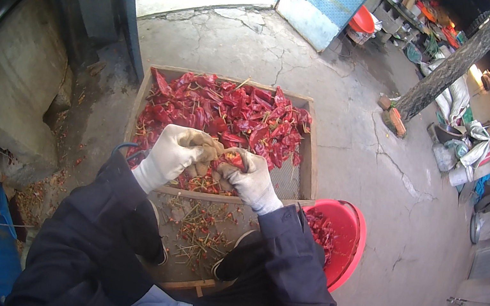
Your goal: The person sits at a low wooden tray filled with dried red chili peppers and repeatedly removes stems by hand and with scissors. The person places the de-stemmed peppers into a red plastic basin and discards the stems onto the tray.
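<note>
Both my hands wear white knit gloves with brown-stained fingers, and they meet above the near edge of a wooden-framed mesh tray (311,164). My right hand (252,181) grips a dried red chili pepper (235,158), with part of it showing between thumb and fingers. Pressed against the other end of that pepper are the bent fingers of my left hand (182,152); the exact pinch point is hidden. A heap of dried red chili peppers (228,106) spreads over the tray beyond my hands. Pepper scraps (205,185) lie under them at the near side.
Loose stems (200,233) litter the floor between my shoes. At my right stands a red plastic basin (347,267) holding red pepper pieces (321,231). A concrete slab (17,90) is on the left. Farther off are a blue metal door (318,5) and a wooden post (454,66).
</note>
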The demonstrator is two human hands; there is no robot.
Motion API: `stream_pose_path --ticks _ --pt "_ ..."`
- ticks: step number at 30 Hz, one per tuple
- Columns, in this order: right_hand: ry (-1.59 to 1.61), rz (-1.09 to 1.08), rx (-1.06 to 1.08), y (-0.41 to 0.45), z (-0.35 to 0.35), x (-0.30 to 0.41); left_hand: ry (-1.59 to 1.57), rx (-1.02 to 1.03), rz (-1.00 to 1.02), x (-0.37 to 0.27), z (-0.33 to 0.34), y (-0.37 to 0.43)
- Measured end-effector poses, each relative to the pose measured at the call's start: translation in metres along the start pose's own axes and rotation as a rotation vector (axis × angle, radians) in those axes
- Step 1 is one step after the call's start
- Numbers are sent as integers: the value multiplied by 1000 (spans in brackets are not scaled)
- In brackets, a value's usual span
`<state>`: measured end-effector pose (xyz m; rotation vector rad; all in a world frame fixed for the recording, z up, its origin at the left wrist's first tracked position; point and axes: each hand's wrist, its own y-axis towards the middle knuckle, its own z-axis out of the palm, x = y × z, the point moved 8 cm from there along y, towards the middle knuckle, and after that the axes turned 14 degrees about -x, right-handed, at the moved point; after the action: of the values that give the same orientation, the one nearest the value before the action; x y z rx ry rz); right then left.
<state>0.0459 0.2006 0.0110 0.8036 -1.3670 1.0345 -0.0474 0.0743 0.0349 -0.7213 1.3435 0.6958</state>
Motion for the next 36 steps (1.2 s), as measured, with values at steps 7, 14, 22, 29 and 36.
stream_pose_path --ticks 7,14,22,29,36 --pt "-61 -37 38 -2 -4 2 -273 88 -160 20 6 4" --pt "-28 -94 16 1 -2 11 -488 176 -157 16 2 11" --pt "212 -145 -249 6 -45 29 556 99 -48 26 -63 22" --pt "443 -123 -186 10 -50 27 1318 -114 269 57 -81 57" --pt "448 -55 -185 7 -44 22 1389 -233 156 95 -87 92"
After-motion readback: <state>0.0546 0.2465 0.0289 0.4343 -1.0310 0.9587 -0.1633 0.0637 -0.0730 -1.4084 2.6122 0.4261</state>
